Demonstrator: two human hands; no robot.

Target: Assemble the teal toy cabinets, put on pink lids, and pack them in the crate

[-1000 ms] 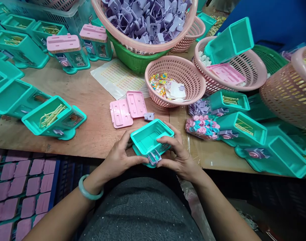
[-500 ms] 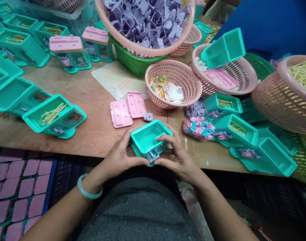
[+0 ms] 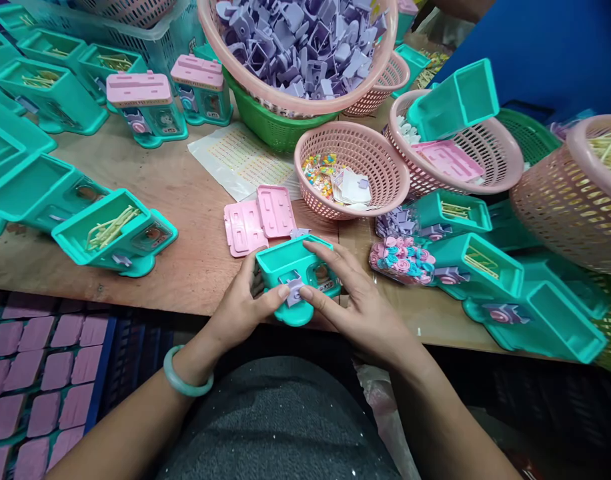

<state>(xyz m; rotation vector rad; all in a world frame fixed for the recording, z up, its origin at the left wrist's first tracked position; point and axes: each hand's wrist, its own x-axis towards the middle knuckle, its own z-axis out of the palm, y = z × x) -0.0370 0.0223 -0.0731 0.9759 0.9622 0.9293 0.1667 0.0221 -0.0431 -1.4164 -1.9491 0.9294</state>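
Observation:
A teal plastic box (image 3: pixel 275 257) is held between my two hands at the table's front edge, tilted so that its front shows. My left hand (image 3: pixel 240 307) grips its left side, thumb touching a small purple plastic piece (image 3: pixel 292 297) at the box's front. My right hand (image 3: pixel 360 300) holds the right side, with fingers over the top rim and the thumb at the purple piece's right edge. Whether that piece is fully seated I cannot tell. Just behind the box lie two pink lids (image 3: pixel 276 212) and another purple piece (image 3: pixel 300 233), partly hidden.
Several teal boxes with pale yellow sticks (image 3: pixel 113 227) stand at left and right. A large pink basket (image 3: pixel 305 103) of purple parts sits at the back. A smaller pink basket (image 3: pixel 385 180) holds colourful bits and white cards. Right of my hands lies a bag of roses (image 3: pixel 401 260).
The teal box has been tipped back, so its front and rounded base now show. My thumbs have risen with the purple piece on the front. The view has shifted slightly.

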